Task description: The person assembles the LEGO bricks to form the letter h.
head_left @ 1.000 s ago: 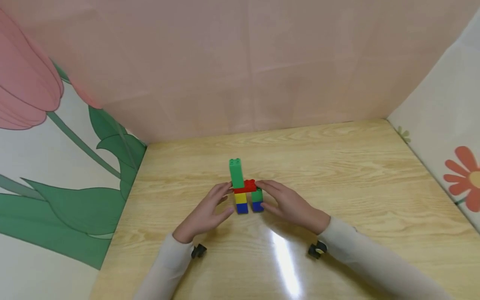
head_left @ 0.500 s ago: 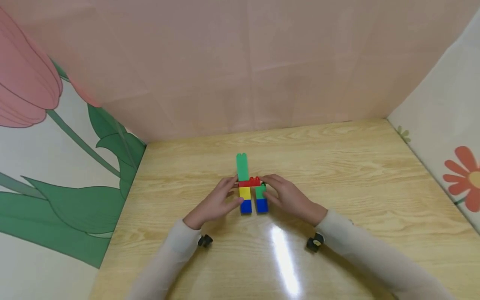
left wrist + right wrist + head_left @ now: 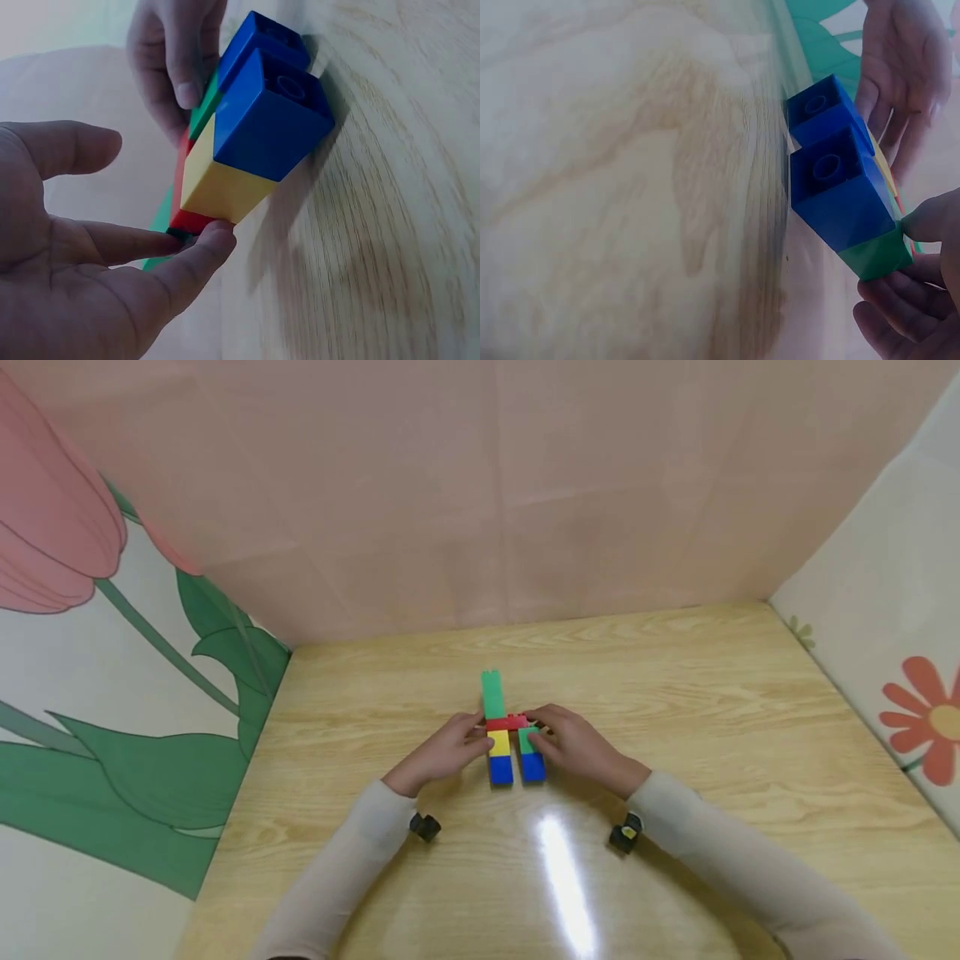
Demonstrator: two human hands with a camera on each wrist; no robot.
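Observation:
A toy brick structure leans or lies back between both hands at the table's middle. Its long green brick (image 3: 492,695) extends away behind a red brick (image 3: 507,723). One leg has a yellow brick (image 3: 498,743) over a blue brick (image 3: 501,770); the other has a green brick (image 3: 877,253) over a blue brick (image 3: 847,187). Hollow blue undersides face the wrist cameras. With thumb and fingers, my right hand (image 3: 588,752) pinches the green leg brick. My left hand (image 3: 112,277) touches the red and yellow end with extended fingers, its thumb apart from the bricks.
The wooden table (image 3: 675,693) meets a pink backdrop (image 3: 495,510) at the back. Flower-printed panels (image 3: 247,727) stand at the left and right. Small black devices (image 3: 425,827) sit at both wrists. A bright light reflection crosses the table's front.
The structure has shifted right and tipped back, its top studs turning out of view. My right hand has closed onto the green leg brick. My left hand has followed to the right.

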